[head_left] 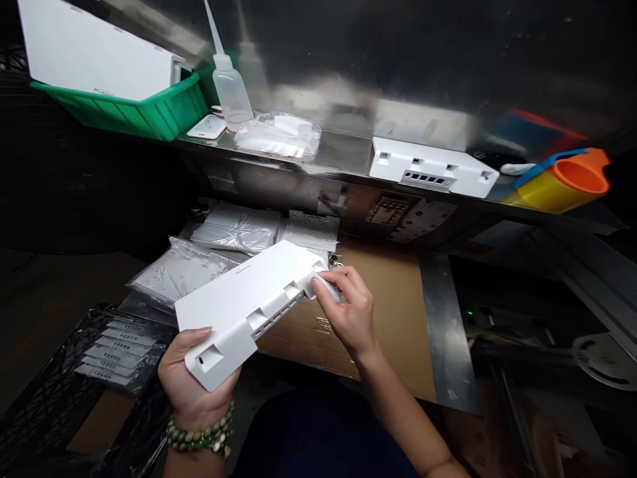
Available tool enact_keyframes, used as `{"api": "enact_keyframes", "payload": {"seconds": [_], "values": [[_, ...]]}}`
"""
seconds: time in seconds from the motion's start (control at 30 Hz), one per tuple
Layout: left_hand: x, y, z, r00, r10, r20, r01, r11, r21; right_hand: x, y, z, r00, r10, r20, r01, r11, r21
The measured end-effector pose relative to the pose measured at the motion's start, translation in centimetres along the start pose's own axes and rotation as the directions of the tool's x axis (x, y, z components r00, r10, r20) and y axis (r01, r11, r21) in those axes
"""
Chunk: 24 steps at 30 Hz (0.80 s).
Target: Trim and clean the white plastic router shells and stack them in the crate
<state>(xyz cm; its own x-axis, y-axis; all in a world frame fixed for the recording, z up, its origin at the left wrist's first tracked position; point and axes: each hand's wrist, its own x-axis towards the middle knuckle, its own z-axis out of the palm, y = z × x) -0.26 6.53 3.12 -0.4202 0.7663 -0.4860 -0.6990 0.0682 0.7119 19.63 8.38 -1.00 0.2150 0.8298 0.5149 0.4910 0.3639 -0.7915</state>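
Observation:
A white router housing (243, 292), with dark lettering on its flat face, is held tilted above the cardboard. My left hand (199, 372) is closed around its lower left end, thumb on top and fingers underneath. Square recesses and a row of ports run along the side facing me. At the upper right end, my right hand (348, 309) pinches a small white wad (326, 287), perhaps cloth or tissue, against the housing's edge. The fingers partly cover the wad. A beaded bracelet circles my left wrist.
Brown cardboard (393, 312) covers the bench, with bagged white panels (184, 269) behind and left. On the metal shelf stand a green bin (144, 113), a squeeze bottle (231, 93), a plastic bag (279, 135), another white housing (432, 166) and a yellow-orange cup (562, 182).

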Motion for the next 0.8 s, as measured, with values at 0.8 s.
{"api": "enact_keyframes", "payload": {"seconds": [0.8], "values": [[-5.3, -1.6, -1.3, 0.996, 0.060, -0.058, -0.063, 0.997, -0.048, -3.0, -2.2, -0.6, 0.982, -0.133, 0.131, 0.110, 0.980, 0.167]]}}
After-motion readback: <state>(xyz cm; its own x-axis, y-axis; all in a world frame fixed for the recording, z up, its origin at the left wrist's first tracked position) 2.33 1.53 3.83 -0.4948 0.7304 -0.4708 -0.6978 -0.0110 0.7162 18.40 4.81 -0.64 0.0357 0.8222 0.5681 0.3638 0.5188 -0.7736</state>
